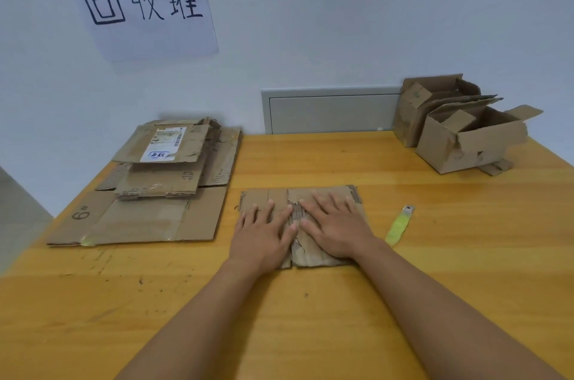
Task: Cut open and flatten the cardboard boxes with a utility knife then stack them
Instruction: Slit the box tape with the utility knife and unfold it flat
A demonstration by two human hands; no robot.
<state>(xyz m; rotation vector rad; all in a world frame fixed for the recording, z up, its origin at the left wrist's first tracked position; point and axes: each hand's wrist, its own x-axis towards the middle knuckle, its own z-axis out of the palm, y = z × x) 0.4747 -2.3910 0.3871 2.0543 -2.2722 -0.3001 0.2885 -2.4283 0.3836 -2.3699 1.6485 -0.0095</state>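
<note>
Middle of flattened cardboard (323, 193) hidden under left hand (264, 236) and right hand (337, 230). Utility knife (399, 225) blade too small to tell. Shipping label (166, 143) print unreadable. Lower sheets of flat stack (139, 221) mostly covered. Both forearms and bench (466, 255) cut off by frame edge.

Single head-mounted wide-angle view. It looks forward and down across the counter (341, 159) toward the rear wall (310, 22), close above both forearms.
</note>
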